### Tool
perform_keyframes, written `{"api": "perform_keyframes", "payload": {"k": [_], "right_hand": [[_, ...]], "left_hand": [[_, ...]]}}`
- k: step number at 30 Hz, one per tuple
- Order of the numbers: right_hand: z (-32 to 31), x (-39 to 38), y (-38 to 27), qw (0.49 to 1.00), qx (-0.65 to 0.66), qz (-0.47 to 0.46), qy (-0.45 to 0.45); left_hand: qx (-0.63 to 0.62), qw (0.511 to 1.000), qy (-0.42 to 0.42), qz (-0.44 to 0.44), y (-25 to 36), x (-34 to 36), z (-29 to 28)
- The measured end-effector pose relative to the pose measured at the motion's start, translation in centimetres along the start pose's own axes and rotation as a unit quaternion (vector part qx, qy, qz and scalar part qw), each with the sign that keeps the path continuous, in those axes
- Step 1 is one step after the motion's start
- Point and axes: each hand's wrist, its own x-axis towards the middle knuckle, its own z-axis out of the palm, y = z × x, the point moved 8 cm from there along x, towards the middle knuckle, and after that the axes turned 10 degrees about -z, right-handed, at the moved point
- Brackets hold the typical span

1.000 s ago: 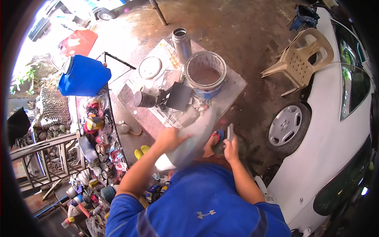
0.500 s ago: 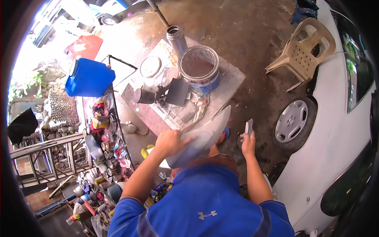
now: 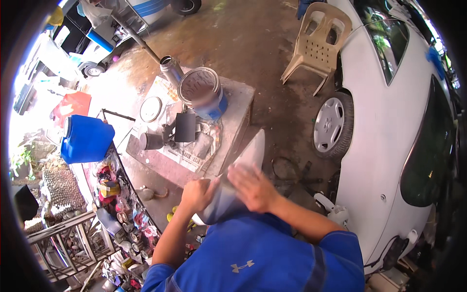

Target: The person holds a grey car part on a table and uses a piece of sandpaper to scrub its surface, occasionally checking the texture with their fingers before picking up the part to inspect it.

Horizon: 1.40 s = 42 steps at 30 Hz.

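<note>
A pale, curved panel [image 3: 254,148] with a pointed far end stands tilted against my body, its lower part close to my blue shirt. My left hand [image 3: 197,195] is closed round its left edge, thumb on the near face. Across the panel lies my right hand [image 3: 257,191], palm toward the surface, fingers stretched and pressed together, a little blurred. Whatever is under those fingers is hidden; the small folded grey piece held there earlier does not show.
Ahead stands a low table [image 3: 233,104] with a paint bucket [image 3: 216,107], a steel flask [image 3: 171,70], a dark square sheet [image 3: 185,127] and a round lid [image 3: 151,109]. A white car [image 3: 374,117] and plastic chair [image 3: 318,41] are right; a blue jerrycan [image 3: 87,138] and clutter fill the left.
My right hand has swung in from the right, where it held a small folded grey piece, onto the panel. My left hand still grips the edge. The whole view has turned somewhat rightward.
</note>
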Motion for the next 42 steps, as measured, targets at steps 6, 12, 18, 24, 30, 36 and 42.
{"api": "perform_keyframes", "payload": {"k": [6,12,18,24,30,36,42], "right_hand": [[0.7,-0.2,-2.5,0.999,-0.046,0.011,-0.025],[-3.1,-3.9,11.4,0.902,0.049,0.429,0.005],[-8.0,-6.4,10.0,0.734,0.401,0.251,0.488],[-15.5,-8.2,12.4,0.737,0.341,0.23,0.537],[-21.3,-13.1,16.8,0.829,0.11,0.152,0.527],[-27.5,-13.5,19.3,0.812,0.142,0.175,0.539],[-29.6,-15.3,23.0,0.782,0.127,0.229,0.565]], "left_hand": [[-0.016,0.999,0.035,-0.028,-2.3,-3.6,0.1],[-0.037,0.998,0.047,-0.001,-1.1,-6.2,-0.7],[-0.182,0.968,0.115,0.131,6.8,-3.7,-1.5],[-0.221,0.941,-0.018,0.254,21.0,-0.7,-2.5],[-0.297,0.904,-0.153,0.267,32.5,4.6,-1.5],[-0.286,0.895,-0.247,0.236,39.0,7.8,-0.2],[-0.269,0.881,-0.245,0.301,43.2,10.9,0.1]]}}
